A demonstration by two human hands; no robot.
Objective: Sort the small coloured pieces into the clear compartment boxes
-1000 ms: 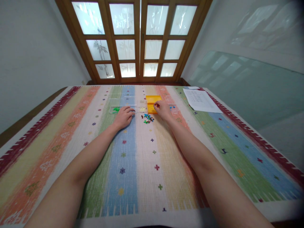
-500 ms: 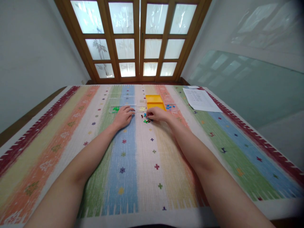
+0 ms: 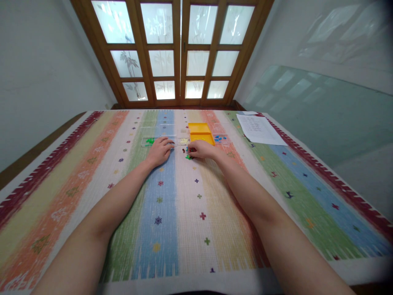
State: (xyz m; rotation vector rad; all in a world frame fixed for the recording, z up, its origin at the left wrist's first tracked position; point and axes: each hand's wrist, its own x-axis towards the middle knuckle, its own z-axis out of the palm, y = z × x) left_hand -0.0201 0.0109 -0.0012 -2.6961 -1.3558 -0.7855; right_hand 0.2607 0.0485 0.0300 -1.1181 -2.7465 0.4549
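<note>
My left hand (image 3: 160, 150) rests palm down with its fingers stretched out, beside a clear box of small green pieces (image 3: 150, 141). Over a little pile of mixed small pieces (image 3: 188, 157), green, dark red and blue, my right hand (image 3: 201, 149) has its fingers bent together at the tips. Whatever may be between those fingertips is hidden. One dark red piece (image 3: 183, 150) lies just left of the pile. Behind the right hand stands an open yellow box (image 3: 200, 128). A clear box with pale pieces (image 3: 184, 141) sits between the hands.
Right of the yellow box is a clear box of blue pieces (image 3: 220, 138). A printed sheet of paper (image 3: 260, 129) lies at the back right. The striped tablecloth (image 3: 184, 213) covers the table, and wooden doors with glass panes (image 3: 181, 53) stand behind it.
My right hand has shifted slightly left and down, now covering more of the pile of pieces. My left hand stays where it was.
</note>
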